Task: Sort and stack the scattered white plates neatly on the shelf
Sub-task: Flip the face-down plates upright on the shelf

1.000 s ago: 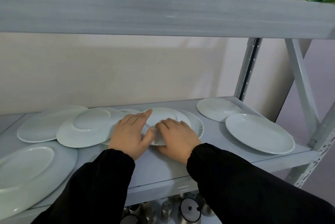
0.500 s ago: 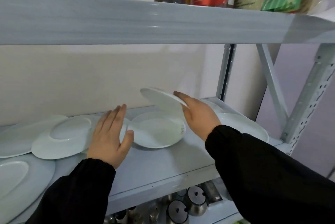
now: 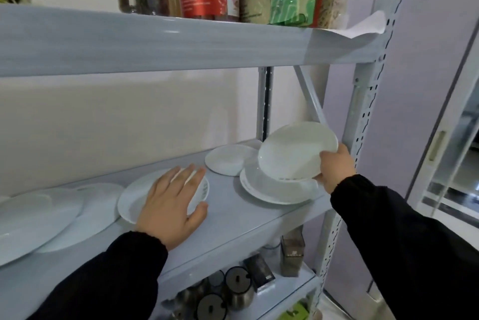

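Grey shelf [image 3: 233,218] crosses mid-frame. Left of centre, the left hand [image 3: 171,205] lies palm-down, fingers extended, on a small plate [image 3: 131,202]. At centre right, the right hand [image 3: 334,168], wrist raised, grips a tilted plate [image 3: 295,151] by its rim over a larger plate [image 3: 272,191].

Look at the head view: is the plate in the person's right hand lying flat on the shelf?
No: the right hand holds the small plate tilted, raised over a larger plate.
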